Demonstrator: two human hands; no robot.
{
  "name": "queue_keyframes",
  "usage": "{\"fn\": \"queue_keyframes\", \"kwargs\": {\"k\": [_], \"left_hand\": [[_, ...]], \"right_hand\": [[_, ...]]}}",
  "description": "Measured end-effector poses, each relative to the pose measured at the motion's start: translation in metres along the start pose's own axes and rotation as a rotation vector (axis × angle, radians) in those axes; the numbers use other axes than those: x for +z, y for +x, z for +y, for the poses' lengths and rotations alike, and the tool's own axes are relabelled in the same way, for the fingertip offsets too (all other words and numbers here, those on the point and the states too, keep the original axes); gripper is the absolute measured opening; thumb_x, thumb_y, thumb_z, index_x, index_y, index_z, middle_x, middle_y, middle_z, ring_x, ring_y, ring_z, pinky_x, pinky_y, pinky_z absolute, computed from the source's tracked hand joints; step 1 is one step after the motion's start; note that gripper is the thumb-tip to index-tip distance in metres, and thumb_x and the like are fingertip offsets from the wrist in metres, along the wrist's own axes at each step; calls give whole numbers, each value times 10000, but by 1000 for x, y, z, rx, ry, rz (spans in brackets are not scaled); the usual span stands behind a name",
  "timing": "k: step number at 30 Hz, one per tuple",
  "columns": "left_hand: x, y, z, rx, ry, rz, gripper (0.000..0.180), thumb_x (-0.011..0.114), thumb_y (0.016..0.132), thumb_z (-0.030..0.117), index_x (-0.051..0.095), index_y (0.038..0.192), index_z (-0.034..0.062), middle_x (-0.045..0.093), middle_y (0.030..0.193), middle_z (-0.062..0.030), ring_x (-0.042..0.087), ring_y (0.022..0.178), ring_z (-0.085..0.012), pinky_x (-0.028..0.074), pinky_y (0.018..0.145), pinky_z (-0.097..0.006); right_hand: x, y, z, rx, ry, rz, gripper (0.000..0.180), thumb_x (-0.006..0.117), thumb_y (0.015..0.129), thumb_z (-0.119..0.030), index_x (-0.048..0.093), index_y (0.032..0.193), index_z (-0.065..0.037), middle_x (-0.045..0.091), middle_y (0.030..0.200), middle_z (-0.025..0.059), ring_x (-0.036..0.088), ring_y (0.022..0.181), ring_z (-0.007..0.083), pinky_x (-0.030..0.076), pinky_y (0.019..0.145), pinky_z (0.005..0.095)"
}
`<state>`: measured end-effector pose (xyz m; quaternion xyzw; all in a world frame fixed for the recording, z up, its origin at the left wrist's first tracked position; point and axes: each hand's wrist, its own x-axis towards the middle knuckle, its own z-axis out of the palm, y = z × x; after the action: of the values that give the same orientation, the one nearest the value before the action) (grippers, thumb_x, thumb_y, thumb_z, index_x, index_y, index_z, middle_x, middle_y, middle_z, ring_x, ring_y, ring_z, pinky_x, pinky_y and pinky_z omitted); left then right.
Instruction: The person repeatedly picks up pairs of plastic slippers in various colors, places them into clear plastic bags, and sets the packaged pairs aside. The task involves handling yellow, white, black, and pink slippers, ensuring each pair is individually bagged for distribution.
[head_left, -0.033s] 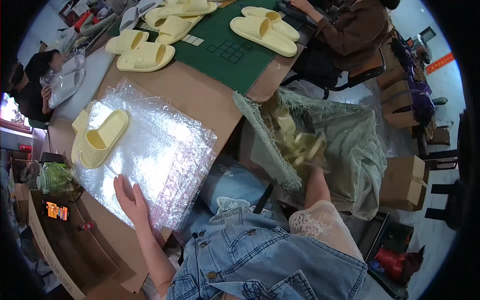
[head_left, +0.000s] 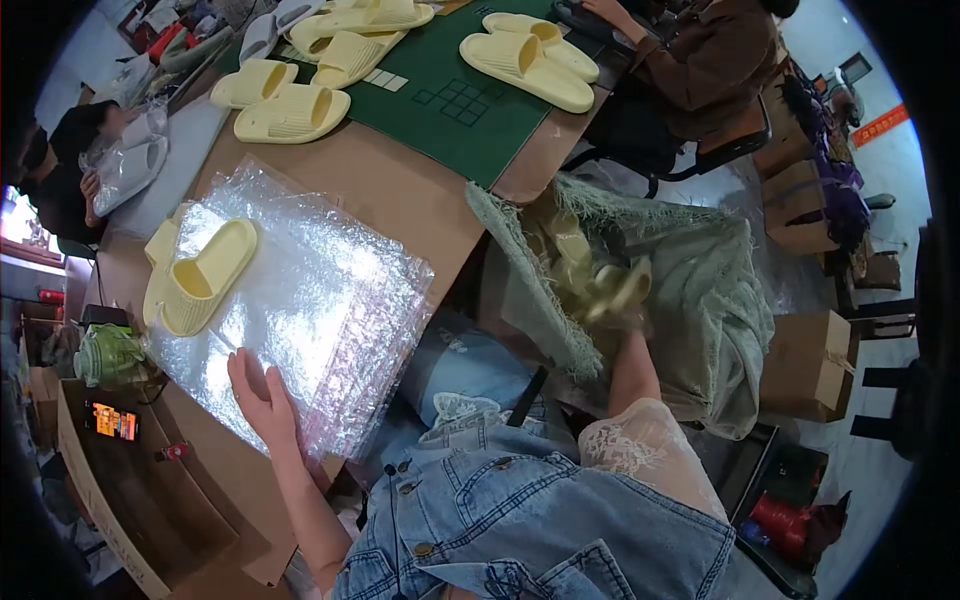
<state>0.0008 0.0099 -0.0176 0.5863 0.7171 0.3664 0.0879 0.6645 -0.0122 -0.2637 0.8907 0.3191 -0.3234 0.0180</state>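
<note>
My left hand [head_left: 262,405] rests with its fingers apart on the near edge of a stack of clear plastic bags [head_left: 300,275]. Two pale yellow slippers [head_left: 215,270] lie at the left of this stack, one on top of the bags and the other partly under it. On the right, my right hand [head_left: 632,322] reaches down into a large greenish woven sack [head_left: 700,310]. Yellow slippers [head_left: 600,290] are inside it, and one lies tilted right at my hand. Blur and the slippers hide my right fingers, so their grip cannot be made out.
More yellow slippers [head_left: 300,112] stand on the table's far side, some on a green mat [head_left: 460,110]. A person in brown [head_left: 715,60] sits at the far right; another person's hand [head_left: 90,190] holds bagged pale slippers at left. Cardboard boxes [head_left: 805,365] stand beyond the sack.
Inside the sack, my right hand has shifted slightly and the slipper at it has tipped to a different angle. My left hand stays where it was on the bags.
</note>
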Motion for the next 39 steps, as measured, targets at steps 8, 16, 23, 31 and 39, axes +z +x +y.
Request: {"fn": "queue_keyframes", "kwargs": {"k": [8,16,23,31,39], "left_hand": [[8,5,-7,-18,-77,-11,541,639,927,122,482,1434,19,428,1512,-223,392,1413,-359,285,1179,-448],[-3,-5,-3,-14,-43,40,575,672,891,139,480,1411,-12,485,1458,-224,446,1360,-369,334,1146,-449],[-7,-1,1,-5,-39,33,609,692,868,161,469,1414,8,539,1396,-229,504,1287,-401,376,1103,-466],[-5,0,-3,-15,-29,52,607,688,858,220,482,1388,9,577,1354,-217,513,1265,-411,372,1096,-483],[-8,1,-2,26,3,58,596,705,851,191,485,1379,25,580,1348,-198,523,1249,-399,371,1091,-480]], "right_hand": [[56,58,-7,-335,-9,120,417,672,891,-319,711,1146,9,712,1099,250,730,917,341,579,805,454],[-117,-127,-225,-713,240,719,187,622,923,-214,690,981,-50,702,1018,137,664,994,337,520,831,441],[-184,-90,-364,-1184,406,1029,293,661,903,-184,656,1139,-10,657,1151,187,596,1111,398,475,953,454],[-188,-13,-452,-872,224,584,437,683,869,-314,653,1179,-9,682,1104,232,626,1073,428,485,939,495],[-56,-222,-436,-1269,72,550,228,707,851,-252,615,897,-49,643,887,178,620,876,405,488,761,506]]}}
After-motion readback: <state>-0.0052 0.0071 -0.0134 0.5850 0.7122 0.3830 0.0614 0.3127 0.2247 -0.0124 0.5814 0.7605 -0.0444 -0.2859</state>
